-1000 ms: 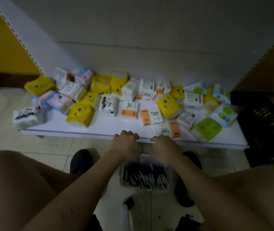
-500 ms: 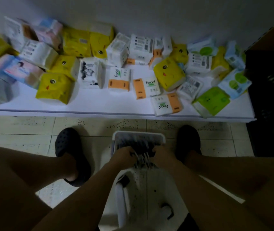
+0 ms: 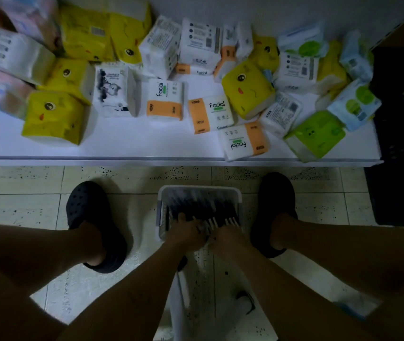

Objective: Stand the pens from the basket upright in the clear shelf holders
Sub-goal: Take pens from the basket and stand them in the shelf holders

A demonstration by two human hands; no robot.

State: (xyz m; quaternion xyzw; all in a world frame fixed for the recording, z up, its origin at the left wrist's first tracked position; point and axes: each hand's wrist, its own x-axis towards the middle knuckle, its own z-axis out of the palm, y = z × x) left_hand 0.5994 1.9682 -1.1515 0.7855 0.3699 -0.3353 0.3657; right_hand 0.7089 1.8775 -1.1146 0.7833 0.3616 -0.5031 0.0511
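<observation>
Black pens (image 3: 201,205) lie in basket (image 3: 198,189), long axes toward shelf (image 3: 146,141)

- I see a black left clog (image 3: 92,217) with round vent holes across the toe.
- Black right clog (image 3: 276,200), same rounded shape.
- Forearms (image 3: 132,291) bare, legs (image 3: 343,247) bare.
- Left hand (image 3: 183,236), right hand (image 3: 228,238) bare.

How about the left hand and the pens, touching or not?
Touching. The head view shows the left hand lying on the pens in the basket.
</observation>
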